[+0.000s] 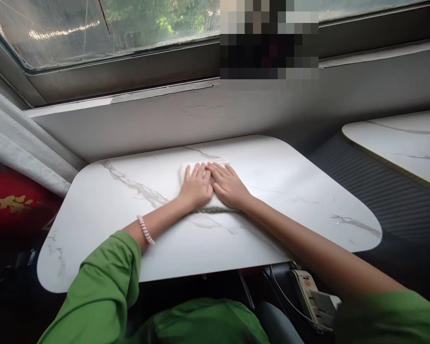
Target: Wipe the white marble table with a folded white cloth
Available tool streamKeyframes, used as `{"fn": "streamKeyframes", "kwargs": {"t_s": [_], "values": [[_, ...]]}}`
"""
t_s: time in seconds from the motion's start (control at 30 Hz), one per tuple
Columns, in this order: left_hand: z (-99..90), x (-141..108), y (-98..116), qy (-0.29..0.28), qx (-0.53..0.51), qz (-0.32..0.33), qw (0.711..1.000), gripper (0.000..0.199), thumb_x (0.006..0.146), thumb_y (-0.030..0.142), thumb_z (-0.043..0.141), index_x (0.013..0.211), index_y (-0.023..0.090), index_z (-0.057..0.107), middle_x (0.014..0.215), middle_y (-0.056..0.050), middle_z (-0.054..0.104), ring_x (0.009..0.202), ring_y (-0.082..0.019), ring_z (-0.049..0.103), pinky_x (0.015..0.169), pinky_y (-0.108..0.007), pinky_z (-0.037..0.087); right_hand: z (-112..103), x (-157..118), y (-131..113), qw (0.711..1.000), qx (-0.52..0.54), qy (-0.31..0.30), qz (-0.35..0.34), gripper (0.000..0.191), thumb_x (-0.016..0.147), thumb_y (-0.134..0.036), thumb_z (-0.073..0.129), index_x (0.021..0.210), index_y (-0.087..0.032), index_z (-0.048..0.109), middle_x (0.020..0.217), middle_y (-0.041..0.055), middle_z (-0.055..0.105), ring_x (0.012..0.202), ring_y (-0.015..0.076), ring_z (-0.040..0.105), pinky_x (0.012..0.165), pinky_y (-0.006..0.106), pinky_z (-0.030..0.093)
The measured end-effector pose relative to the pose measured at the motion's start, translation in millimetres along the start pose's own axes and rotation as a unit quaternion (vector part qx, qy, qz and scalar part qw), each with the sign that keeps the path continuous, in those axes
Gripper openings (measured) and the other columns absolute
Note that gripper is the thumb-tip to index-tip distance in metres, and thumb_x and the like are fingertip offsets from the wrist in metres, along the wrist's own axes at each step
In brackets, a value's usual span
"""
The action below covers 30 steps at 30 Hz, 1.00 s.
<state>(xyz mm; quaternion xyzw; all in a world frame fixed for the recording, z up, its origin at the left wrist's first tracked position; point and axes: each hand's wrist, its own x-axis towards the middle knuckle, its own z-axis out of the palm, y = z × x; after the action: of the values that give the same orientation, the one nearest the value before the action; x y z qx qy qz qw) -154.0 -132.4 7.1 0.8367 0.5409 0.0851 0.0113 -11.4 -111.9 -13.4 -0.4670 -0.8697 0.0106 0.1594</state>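
A folded white cloth (220,209) lies on the white marble-patterned table (103,224), near its middle. My left hand (196,185) rests flat on the cloth's left part, fingers stretched forward and a little apart. Beside it my right hand (229,185) presses flat on the right part, its fingers angled towards the left. The two hands touch at the thumbs and index fingers. Much of the cloth is hidden under them. A pink beaded coil band (145,230) circles my left wrist.
A window (157,24) and its sill run behind the table. White curtain fabric (21,134) and a red bag (17,203) are at the left. Below the right front edge sits a power strip (308,296) with cables. A second marbled tabletop (408,143) stands at the right.
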Motion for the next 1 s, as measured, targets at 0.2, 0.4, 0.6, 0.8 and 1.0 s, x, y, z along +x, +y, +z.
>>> {"fn": "streamKeyframes", "kwargs": {"t_s": [0.2, 0.4, 0.6, 0.8, 1.0], "values": [[0.8, 64, -53, 0.008, 0.018, -0.024, 1.0, 0.05, 0.091, 0.02, 0.032, 0.139, 0.01, 0.038, 0.149, -0.012, 0.035, 0.139, -0.022, 0.028, 0.116, -0.044, 0.013, 12, 82, 15, 0.999, -0.005, -0.02, 0.044, 0.057, 0.088, -0.021, 0.024, 0.142, -0.005, 0.036, 0.148, 0.0119, 0.039, 0.137, 0.0224, 0.031, 0.113, 0.044, 0.02], [4.1, 83, -67, 0.014, 0.034, -0.012, 0.999, 0.049, 0.092, 0.019, 0.029, 0.139, 0.009, 0.038, 0.149, -0.012, 0.036, 0.138, -0.021, 0.03, 0.116, -0.044, 0.014, 17, 99, 18, 0.997, 0.028, 0.014, 0.067, 0.057, 0.086, -0.02, 0.025, 0.139, -0.002, 0.039, 0.145, 0.0151, 0.042, 0.135, 0.0246, 0.034, 0.113, 0.047, 0.019], [4.2, 72, -59, 0.01, 0.028, -0.025, 0.999, 0.049, 0.094, 0.02, 0.027, 0.141, 0.008, 0.036, 0.151, -0.011, 0.033, 0.14, -0.021, 0.026, 0.117, -0.043, 0.011, 18, 90, 20, 0.998, 0.031, 0.008, 0.048, 0.057, 0.087, -0.021, 0.024, 0.14, -0.005, 0.038, 0.147, 0.0124, 0.041, 0.137, 0.0243, 0.033, 0.113, 0.047, 0.02], [5.5, 48, -27, 0.008, 0.031, -0.049, 0.998, 0.051, 0.094, 0.023, 0.028, 0.143, 0.011, 0.034, 0.152, -0.01, 0.031, 0.141, -0.021, 0.024, 0.117, -0.043, 0.01, 13, 57, 25, 0.999, 0.026, 0.002, 0.022, 0.056, 0.088, -0.023, 0.025, 0.141, -0.009, 0.037, 0.148, 0.0107, 0.039, 0.138, 0.0239, 0.032, 0.113, 0.047, 0.023], [10.0, 13, 31, 0.02, 0.02, -0.032, 0.999, 0.051, 0.094, 0.025, 0.028, 0.142, 0.009, 0.034, 0.151, -0.012, 0.031, 0.141, -0.023, 0.024, 0.117, -0.045, 0.011, -8, -13, 31, 1.0, 0.007, -0.015, 0.01, 0.056, 0.09, -0.024, 0.022, 0.143, -0.009, 0.034, 0.149, 0.0112, 0.037, 0.139, 0.0232, 0.03, 0.114, 0.047, 0.024]]}}
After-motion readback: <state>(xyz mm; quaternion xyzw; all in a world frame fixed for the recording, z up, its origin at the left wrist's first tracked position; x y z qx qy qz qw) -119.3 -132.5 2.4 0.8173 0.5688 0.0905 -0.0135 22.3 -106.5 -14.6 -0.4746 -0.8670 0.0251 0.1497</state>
